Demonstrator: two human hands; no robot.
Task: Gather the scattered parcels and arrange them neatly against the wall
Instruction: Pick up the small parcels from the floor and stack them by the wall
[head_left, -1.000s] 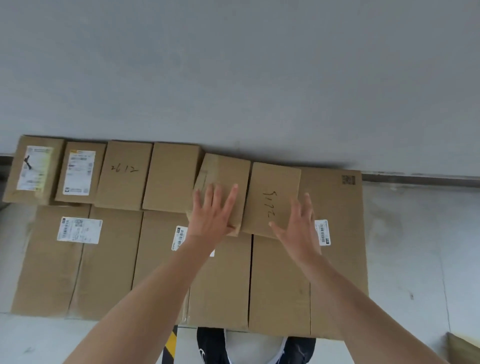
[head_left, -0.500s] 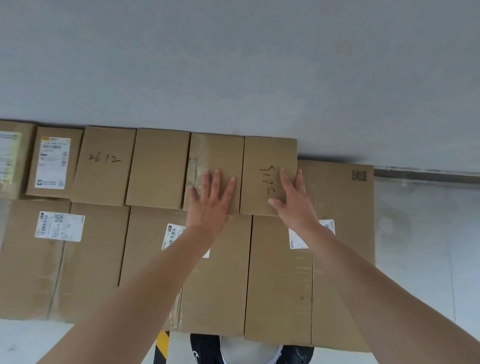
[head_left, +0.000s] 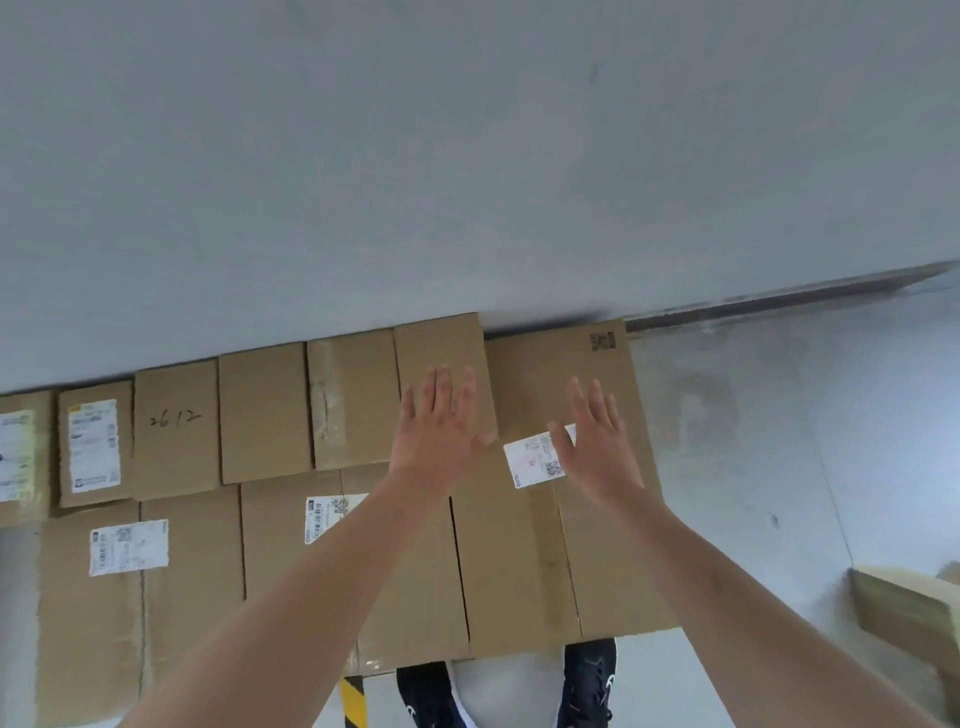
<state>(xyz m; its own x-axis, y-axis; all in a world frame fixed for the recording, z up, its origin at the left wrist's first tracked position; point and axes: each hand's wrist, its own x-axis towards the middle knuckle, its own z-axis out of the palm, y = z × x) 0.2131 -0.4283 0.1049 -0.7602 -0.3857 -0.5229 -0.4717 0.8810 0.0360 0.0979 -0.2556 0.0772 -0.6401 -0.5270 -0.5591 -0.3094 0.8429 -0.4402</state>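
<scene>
A row of small brown parcels lies on top of larger cartons against the grey wall (head_left: 467, 156). The rightmost small parcel (head_left: 441, 348) sits flush with the taped parcel (head_left: 353, 395) to its left. My left hand (head_left: 434, 431) hovers flat over that rightmost parcel with its fingers spread and nothing in it. My right hand (head_left: 597, 441) is open too, above the large carton (head_left: 545, 374) with the white label (head_left: 532, 460). Further left lies the parcel marked 2612 (head_left: 174, 426).
Large cartons (head_left: 192, 571) form the lower layer on the pale floor (head_left: 779, 441). Another brown box (head_left: 909, 608) stands apart at the right edge. My dark shoes (head_left: 589, 686) stand just before the cartons, beside a yellow-and-black floor stripe (head_left: 353, 701).
The two rightmost small parcels went from tilted to flush in the row. Both hands have since lifted off and shifted right, fingers spread; the view tilted so the row slants.
</scene>
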